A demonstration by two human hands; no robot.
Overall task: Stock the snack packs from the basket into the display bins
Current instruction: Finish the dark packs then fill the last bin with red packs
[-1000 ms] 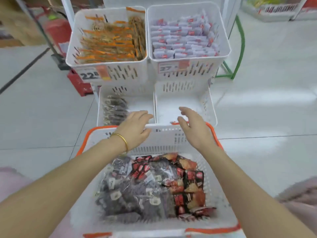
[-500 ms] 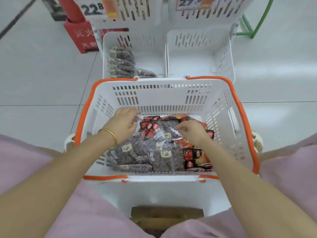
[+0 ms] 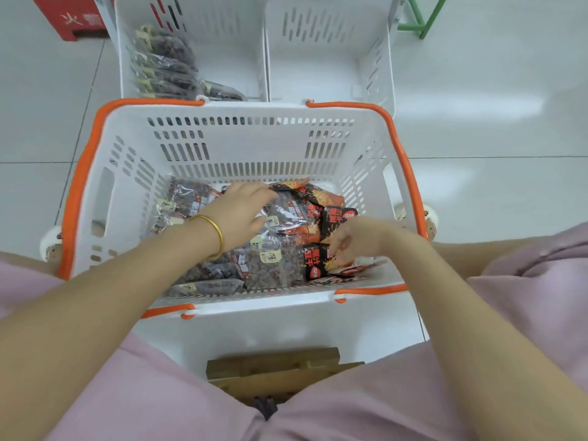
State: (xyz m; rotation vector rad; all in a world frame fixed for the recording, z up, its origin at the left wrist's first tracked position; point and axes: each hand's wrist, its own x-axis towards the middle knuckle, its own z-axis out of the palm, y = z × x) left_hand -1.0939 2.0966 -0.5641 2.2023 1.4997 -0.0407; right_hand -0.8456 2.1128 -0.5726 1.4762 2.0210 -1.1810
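A white basket with an orange rim [image 3: 79, 186] stands in front of me, holding snack packs. Clear packs of dark snacks [image 3: 273, 265] fill its left and middle; red-and-black packs [image 3: 337, 218] lie on the right. My left hand [image 3: 241, 211], with a gold bangle, lies with its fingers stretched over the clear packs. My right hand [image 3: 359, 237] curls its fingers down onto a red-and-black pack [image 3: 318, 265] at the basket's near right. Beyond the basket are two white display bins: the left bin [image 3: 222, 43] holds several dark packs [image 3: 165, 65], the right bin [image 3: 327, 58] shows only its bare floor.
A wooden stool [image 3: 273, 367] shows between my knees, below the white stand under the basket. A red box [image 3: 70, 17] sits at the far left on the floor, and a green metal frame [image 3: 423, 20] at the far right. Pale floor tiles surround everything.
My view tilted down from the upper bins to the basket. Both hands dropped from the basket's far rim into it; the left slid right over the clear packs, the right moved to the near right corner.
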